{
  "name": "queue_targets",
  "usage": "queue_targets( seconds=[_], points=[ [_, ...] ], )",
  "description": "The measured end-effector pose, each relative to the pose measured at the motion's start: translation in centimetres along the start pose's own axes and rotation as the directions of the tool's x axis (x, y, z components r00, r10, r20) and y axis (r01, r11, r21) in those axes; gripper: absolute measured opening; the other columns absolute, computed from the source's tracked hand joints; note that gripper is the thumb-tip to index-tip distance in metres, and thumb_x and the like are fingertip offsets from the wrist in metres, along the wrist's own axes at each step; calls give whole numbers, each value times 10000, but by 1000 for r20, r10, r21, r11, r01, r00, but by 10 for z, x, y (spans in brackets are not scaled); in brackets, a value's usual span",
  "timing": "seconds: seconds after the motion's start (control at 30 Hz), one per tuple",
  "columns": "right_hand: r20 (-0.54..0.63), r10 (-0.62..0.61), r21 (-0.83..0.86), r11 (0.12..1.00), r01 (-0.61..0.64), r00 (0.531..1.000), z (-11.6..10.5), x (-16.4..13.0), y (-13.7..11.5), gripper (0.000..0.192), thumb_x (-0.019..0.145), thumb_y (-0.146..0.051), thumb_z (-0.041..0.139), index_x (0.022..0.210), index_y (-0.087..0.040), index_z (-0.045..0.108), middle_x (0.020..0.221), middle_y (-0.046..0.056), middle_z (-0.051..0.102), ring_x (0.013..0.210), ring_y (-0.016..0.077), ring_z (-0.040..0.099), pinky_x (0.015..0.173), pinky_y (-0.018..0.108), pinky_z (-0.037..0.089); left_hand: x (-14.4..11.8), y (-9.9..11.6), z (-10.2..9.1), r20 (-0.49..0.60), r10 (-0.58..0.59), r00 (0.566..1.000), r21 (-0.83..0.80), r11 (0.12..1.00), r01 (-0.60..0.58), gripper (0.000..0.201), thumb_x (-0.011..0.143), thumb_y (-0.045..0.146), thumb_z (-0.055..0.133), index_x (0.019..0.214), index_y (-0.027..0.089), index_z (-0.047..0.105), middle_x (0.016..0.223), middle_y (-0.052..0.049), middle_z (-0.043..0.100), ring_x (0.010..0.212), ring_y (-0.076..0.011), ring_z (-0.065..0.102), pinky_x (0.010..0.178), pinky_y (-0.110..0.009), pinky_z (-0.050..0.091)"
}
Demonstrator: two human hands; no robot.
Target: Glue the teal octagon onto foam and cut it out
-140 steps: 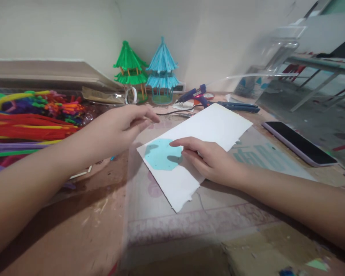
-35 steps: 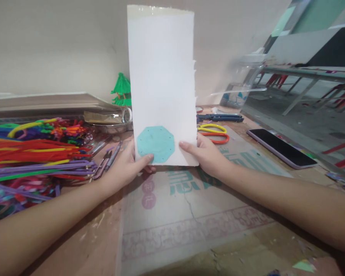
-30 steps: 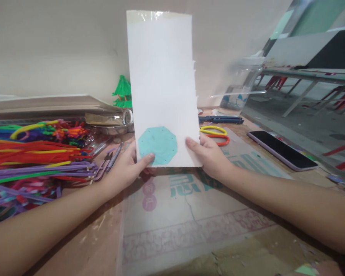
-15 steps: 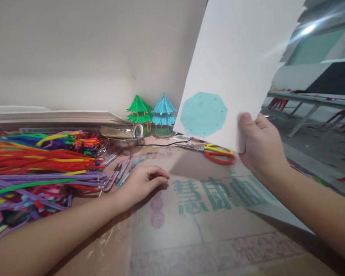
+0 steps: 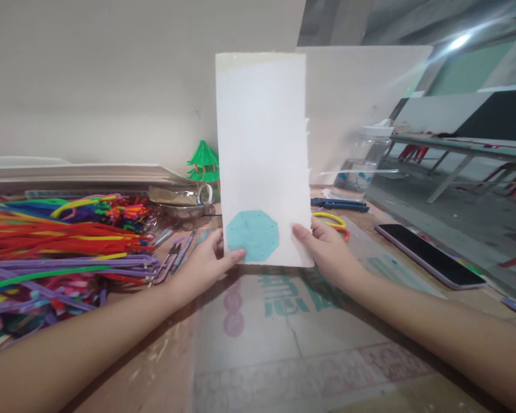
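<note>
I hold a tall white foam sheet [image 5: 262,143] upright over the table, its lower edge just above the printed mat [image 5: 292,321]. A light blue octagon [image 5: 253,236] with small dots is stuck near its bottom left corner. My left hand [image 5: 204,267] grips the bottom left edge, thumb on the octagon. My right hand [image 5: 329,252] grips the bottom right edge. The sheet's right side is ragged.
A big pile of coloured pipe cleaners [image 5: 60,241] lies at the left, with small snips [image 5: 172,261] beside it. A green model pavilion [image 5: 203,163] stands behind the sheet. Yellow and red scissors [image 5: 333,221], a blue tool [image 5: 337,203] and a phone [image 5: 430,255] lie at the right.
Half a second ago only my right hand held the sheet, tilted up to the right, and my left hand rested on the table. Now both hands hold it upright at the centre.
</note>
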State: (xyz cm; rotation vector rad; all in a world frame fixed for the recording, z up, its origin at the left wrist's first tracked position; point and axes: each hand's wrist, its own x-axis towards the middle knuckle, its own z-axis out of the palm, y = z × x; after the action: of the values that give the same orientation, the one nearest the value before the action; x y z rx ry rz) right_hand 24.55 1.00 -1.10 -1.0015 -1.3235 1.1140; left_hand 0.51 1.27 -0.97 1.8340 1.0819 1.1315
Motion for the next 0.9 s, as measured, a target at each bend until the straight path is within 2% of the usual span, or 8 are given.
queue_targets(
  seconds=[0.1,0.3,0.43,0.5,0.57,0.67,0.77,0.9],
  points=[
    [42,47,40,998,-48,998,-1,0,5,513,665,-607,803,1009,-247,685,1019,48,787,907,289,735,780,429,595,1,-4,1,14,24,1000,45,999,-24,459,785,415,709,1151,161,597,1177,-136,716,1103,-294,670,952,-423,544],
    [140,88,114,988,-104,986,-2,0,12,587,617,-603,853,1032,-207,730,1088,93,784,1059,337,714,925,471,569,-1,-3,0,98,45,994,-5,999,-44,503,843,531,629,1181,158,608,1231,-146,690,1143,-306,643,962,-424,531],
    [178,62,42,997,-71,982,-1,-3,12,592,640,-610,839,1069,-217,730,1172,88,761,1115,333,695,966,488,553,1,0,-1,-49,-8,999,74,997,12,525,752,527,724,1128,177,617,1138,-119,726,1027,-311,680,865,-433,571],
    [196,70,-1,997,-71,978,0,-5,11,590,642,-619,833,1063,-218,732,1162,87,764,1087,322,707,948,484,563,2,2,-2,-61,-9,998,69,998,13,511,723,512,755,1093,183,626,1088,-105,742,958,-300,695,804,-417,591],
    [218,80,-19,997,-78,973,0,-7,9,590,642,-626,828,1058,-219,734,1147,87,769,1070,313,714,938,477,570,3,3,-3,-49,-8,999,45,999,10,456,765,558,711,1020,184,654,1032,-97,755,915,-291,701,779,-410,597],
    [219,104,-19,995,-102,970,0,-8,8,596,627,-636,831,1040,-217,738,1142,90,771,1057,315,720,940,488,570,3,2,-5,-117,-12,993,48,999,17,509,869,675,532,875,188,680,982,-101,762,982,-308,684,883,-449,573],
    [207,121,-30,993,-117,971,-1,-9,8,579,629,-625,835,1031,-219,741,1138,89,772,1056,319,721,952,503,563,3,2,-7,-209,6,978,57,998,6,609,905,733,408,835,199,691,997,-101,768,1096,-315,651,1005,-463,521],
    [207,114,-50,993,-105,972,-1,-8,8,557,641,-609,835,1035,-226,744,1136,82,773,1062,322,719,942,501,573,5,2,-8,-130,-13,991,42,999,19,587,759,763,614,877,193,695,981,-100,765,979,-307,690,884,-430,573]
  ],
)
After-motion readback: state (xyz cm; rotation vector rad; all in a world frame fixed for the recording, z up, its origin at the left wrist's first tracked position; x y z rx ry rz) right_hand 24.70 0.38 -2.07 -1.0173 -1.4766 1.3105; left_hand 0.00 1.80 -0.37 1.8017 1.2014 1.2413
